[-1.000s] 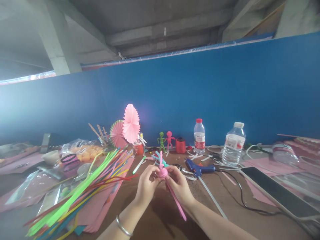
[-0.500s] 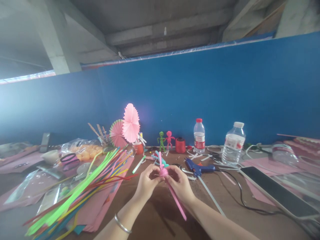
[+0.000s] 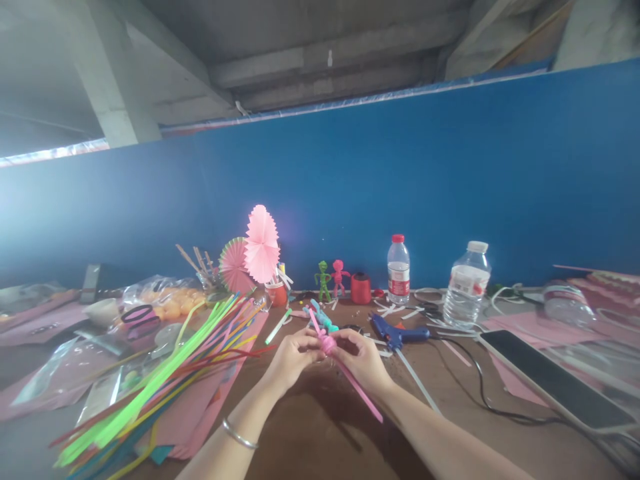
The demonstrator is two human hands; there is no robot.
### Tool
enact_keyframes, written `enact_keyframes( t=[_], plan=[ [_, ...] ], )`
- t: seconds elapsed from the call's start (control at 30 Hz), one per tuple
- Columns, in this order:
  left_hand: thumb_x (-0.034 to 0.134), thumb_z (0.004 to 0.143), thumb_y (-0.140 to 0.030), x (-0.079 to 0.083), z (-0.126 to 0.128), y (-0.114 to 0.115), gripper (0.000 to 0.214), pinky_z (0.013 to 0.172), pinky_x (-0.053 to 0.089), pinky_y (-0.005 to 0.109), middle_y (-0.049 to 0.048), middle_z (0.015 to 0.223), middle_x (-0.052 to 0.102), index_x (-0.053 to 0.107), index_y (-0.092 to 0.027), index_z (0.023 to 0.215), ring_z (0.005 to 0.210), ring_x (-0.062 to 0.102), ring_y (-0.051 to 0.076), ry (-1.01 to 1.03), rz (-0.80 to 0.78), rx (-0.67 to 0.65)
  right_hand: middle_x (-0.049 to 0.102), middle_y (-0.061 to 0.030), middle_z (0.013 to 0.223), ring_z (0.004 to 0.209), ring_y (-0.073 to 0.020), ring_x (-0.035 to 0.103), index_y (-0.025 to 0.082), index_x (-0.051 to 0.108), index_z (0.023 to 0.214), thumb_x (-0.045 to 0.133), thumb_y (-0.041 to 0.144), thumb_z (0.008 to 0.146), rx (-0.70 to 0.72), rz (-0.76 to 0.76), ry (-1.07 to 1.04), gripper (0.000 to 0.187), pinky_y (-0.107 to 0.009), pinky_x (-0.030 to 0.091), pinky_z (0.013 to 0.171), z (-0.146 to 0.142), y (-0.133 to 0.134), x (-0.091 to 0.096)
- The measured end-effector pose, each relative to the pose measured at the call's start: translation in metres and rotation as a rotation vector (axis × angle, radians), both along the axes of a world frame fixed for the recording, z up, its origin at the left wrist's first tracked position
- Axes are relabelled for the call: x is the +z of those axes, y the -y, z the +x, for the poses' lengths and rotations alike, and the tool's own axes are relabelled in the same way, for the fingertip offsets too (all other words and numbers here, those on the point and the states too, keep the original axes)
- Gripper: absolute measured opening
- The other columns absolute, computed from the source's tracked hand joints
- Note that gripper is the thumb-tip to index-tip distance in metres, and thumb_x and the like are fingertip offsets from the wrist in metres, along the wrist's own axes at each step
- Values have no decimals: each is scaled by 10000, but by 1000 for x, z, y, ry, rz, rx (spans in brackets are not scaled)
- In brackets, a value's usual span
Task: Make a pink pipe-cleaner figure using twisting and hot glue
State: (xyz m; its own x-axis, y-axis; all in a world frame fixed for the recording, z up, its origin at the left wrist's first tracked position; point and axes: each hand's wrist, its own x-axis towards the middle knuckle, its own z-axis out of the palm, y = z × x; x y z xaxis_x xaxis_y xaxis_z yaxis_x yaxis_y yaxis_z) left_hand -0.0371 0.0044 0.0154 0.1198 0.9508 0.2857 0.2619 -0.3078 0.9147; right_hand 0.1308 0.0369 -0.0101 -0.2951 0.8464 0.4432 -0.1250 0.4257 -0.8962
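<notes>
Above the brown table, my left hand [image 3: 295, 359] and my right hand [image 3: 361, 360] pinch a pink pipe cleaner [image 3: 357, 387] between them. Its middle is wound into a small knotted clump at my fingertips. One short end sticks up to the left, and a long straight tail slants down to the right past my right hand. Just behind my fingers lies a light blue pipe-cleaner piece [image 3: 325, 318], partly hidden. Farther back stand a green figure [image 3: 323, 280] and a pink figure [image 3: 339, 279], both upright.
Many coloured pipe cleaners [image 3: 145, 393] lie on pink paper at the left. A blue glue gun [image 3: 400, 333], two water bottles [image 3: 399, 270] and a phone [image 3: 555, 377] are at the right. Pink paper fans [image 3: 262, 245] and a red jar [image 3: 361, 289] stand behind.
The pink pipe cleaner has tilted: its upper end leans farther left and its tail swings right. My left hand has shifted slightly, and both hands keep hold.
</notes>
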Motion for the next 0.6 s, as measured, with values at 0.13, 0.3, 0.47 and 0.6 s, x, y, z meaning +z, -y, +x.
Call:
enact_keyframes(
  t=[0.13,0.3,0.47,0.6],
  plan=[
    [733,642,-269,-4,-2,-3,169,725,499,314,50,890,589,752,-200,795,837,577,210,-12,-10,3,698,-42,813,755,-198,639,166,680,863,681,317,718,1,0,11,209,-296,501,706,0,-1,-1],
    [722,656,-277,-7,-2,-5,142,740,485,312,57,890,584,752,-185,759,838,578,210,-12,2,17,694,-33,812,756,-193,633,175,688,864,685,303,714,8,6,15,197,-288,493,716,1,0,0],
    [729,651,-283,-9,0,-5,142,729,486,310,58,904,573,746,-179,747,844,577,214,-13,13,28,696,-33,832,770,-194,630,182,693,862,687,275,710,15,5,11,178,-288,489,728,0,-1,-1],
    [705,685,-280,-7,0,-4,136,755,471,301,48,898,561,742,-188,779,854,568,202,-24,35,22,699,-36,842,788,-200,633,184,690,862,683,260,713,21,-1,0,167,-294,489,744,0,-1,0]
  ],
)
